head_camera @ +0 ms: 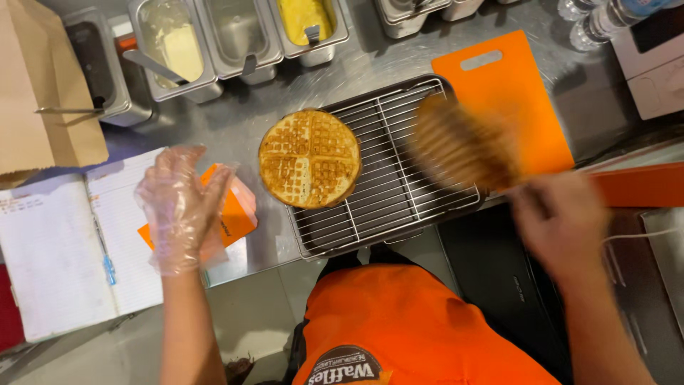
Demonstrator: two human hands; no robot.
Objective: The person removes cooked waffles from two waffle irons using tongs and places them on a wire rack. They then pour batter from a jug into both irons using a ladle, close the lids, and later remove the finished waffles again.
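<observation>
Steel covers the bench (pixel 242 128), which runs across the view under a row of metal tubs. At the near right, the right hand (pixel 563 221) is blurred; it appears closed on the near end of a ridged, golden-brown waffle (pixel 463 146), also smeared by motion, held above the right part of a wire cooling rack (pixel 399 192), though the exact grip cannot be made out. On the left part of that rack, overhanging its edge, lies a round waffle (pixel 310 158) scored into four quarters, flat and untouched. Well apart from it, the left hand (pixel 182 207) wears a loose clear plastic glove, fingers spread wide and holding nothing, hovering over an orange paper sleeve (pixel 231 214) that rests on the bench. Just left of the sleeve lies an open notebook (pixel 64 249) with a blue pen along its fold. Beyond the rack sits an orange cutting board (pixel 509 85), and at the far left a brown paper bag (pixel 43 85) stands. Among the tubs, one holds a pale spread (pixel 178 46) and another a yellow filling (pixel 303 14).
</observation>
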